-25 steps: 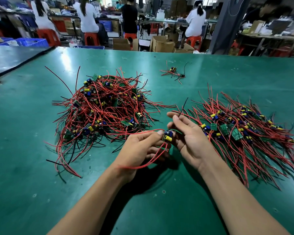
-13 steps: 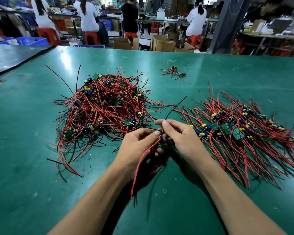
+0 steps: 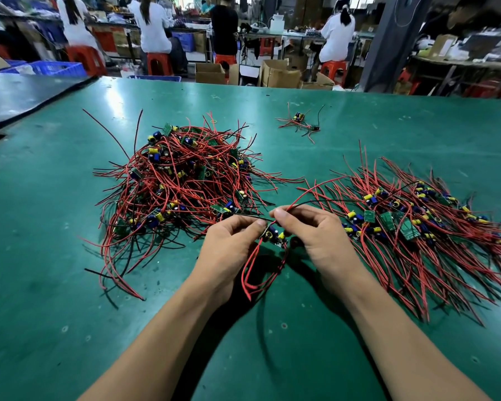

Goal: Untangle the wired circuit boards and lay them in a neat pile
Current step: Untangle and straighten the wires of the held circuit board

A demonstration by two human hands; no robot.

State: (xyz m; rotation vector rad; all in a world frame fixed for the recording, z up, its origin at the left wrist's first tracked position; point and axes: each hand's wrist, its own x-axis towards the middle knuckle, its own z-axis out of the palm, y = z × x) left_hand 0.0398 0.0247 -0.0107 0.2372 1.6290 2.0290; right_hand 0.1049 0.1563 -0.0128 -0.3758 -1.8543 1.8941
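Note:
A tangled heap of small green circuit boards with red and black wires (image 3: pixel 180 186) lies left of centre on the green table (image 3: pixel 41 285). To the right lies a flatter pile of boards (image 3: pixel 411 221) with wires fanned out. Between them my left hand (image 3: pixel 232 250) grips one small board (image 3: pixel 274 235) with blue and yellow parts; its red wires loop down below. My right hand (image 3: pixel 315 233) pinches that board's black and red wires, which arch up to the right.
A single stray board with wires (image 3: pixel 300 123) lies farther back. A dark table (image 3: pixel 26 94) adjoins at the left. Beyond the far edge are cardboard boxes (image 3: pixel 278 73), red stools and people seated at benches.
Both hands stayed between the piles with the one board. The red wires that hung straight down now loop below, and my right hand has drawn a red and a black wire up to the right.

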